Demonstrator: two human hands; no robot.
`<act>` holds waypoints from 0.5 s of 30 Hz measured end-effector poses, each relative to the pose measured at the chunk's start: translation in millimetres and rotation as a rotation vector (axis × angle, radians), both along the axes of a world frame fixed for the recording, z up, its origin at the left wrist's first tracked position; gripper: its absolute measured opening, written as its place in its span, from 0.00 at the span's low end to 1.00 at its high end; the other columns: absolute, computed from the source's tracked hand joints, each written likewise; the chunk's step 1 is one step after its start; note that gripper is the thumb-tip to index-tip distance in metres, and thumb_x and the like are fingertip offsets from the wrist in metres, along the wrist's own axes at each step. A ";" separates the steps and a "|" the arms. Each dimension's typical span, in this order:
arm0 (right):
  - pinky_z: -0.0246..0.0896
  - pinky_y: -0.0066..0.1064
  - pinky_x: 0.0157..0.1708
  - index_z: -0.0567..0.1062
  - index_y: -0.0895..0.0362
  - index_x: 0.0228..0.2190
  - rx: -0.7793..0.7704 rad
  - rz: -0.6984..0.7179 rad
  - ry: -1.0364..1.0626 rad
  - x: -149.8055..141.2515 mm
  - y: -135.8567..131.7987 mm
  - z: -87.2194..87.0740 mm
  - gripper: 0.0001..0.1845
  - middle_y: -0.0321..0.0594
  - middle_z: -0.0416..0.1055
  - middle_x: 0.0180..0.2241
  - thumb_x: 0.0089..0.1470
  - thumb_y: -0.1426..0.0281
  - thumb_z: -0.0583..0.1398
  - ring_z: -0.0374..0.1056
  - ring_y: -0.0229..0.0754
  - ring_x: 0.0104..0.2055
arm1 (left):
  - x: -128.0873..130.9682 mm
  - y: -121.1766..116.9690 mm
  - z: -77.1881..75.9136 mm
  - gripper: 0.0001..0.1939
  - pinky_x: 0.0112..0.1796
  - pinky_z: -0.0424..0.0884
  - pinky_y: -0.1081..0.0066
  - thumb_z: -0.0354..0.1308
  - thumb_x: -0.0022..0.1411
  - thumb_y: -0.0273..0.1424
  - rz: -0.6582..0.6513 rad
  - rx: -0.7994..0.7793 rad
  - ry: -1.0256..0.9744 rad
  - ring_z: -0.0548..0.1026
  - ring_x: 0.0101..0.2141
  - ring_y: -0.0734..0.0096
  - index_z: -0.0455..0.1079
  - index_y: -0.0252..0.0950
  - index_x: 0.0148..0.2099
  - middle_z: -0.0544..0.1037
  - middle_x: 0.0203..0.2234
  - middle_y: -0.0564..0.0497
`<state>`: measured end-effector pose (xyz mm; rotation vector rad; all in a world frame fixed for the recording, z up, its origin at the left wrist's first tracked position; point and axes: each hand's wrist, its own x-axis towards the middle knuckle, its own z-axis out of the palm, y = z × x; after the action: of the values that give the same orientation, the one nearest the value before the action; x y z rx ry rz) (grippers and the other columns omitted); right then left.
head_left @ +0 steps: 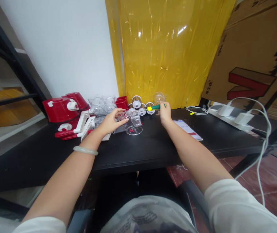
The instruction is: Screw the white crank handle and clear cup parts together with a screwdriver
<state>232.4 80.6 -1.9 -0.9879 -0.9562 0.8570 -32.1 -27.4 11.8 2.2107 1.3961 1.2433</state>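
My left hand point(111, 123) is closed around a clear plastic part point(135, 119) just above the black table. Fingers of my right hand point(165, 112) wrap round the handle of a green and yellow screwdriver point(155, 107). Its thin shaft points left toward the clear part; whether the tip touches it I cannot tell. Below the part, a clear round piece point(134, 130) shows a small red mark. Behind the hands stand several metal-coloured drums with white ends point(136, 103), and a clear cup-like piece point(159, 97) sits behind my right hand.
Red housings point(60, 109) and red-and-white handles point(80, 124) crowd the left of the table point(138, 152). Clear trays point(101, 103) and a red box point(122, 102) stand at the back. At right lie a phone point(188, 129) and a white power strip point(229, 119) with cables.
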 end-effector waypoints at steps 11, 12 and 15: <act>0.63 0.27 0.21 0.68 0.54 0.32 0.014 0.050 0.014 2.3 -0.5 -0.1 0.09 0.30 0.65 0.23 0.60 0.64 0.52 0.65 0.35 0.20 | -1.0 1.8 -2.0 0.32 0.62 0.65 0.48 0.66 0.57 0.50 -0.007 0.005 -0.005 0.73 0.59 0.51 0.67 0.39 0.58 0.76 0.57 0.39; 0.63 0.27 0.21 0.68 0.54 0.32 0.012 0.057 0.025 2.2 -1.3 0.9 0.08 0.30 0.65 0.23 0.58 0.66 0.51 0.64 0.34 0.20 | -1.0 1.7 -2.0 0.32 0.62 0.65 0.48 0.66 0.57 0.50 -0.005 0.005 -0.003 0.73 0.59 0.51 0.67 0.39 0.58 0.76 0.57 0.39; 0.60 0.26 0.19 0.68 0.54 0.32 0.002 0.058 0.042 1.5 -2.5 2.8 0.07 0.29 0.65 0.24 0.56 0.69 0.51 0.61 0.33 0.18 | -1.2 1.6 -2.1 0.32 0.61 0.66 0.49 0.66 0.58 0.50 -0.005 0.012 0.001 0.74 0.59 0.52 0.67 0.39 0.58 0.77 0.57 0.39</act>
<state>233.9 78.1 0.9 -0.9408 -0.9535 0.9219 -33.2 -25.7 9.7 2.2220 1.3856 1.2521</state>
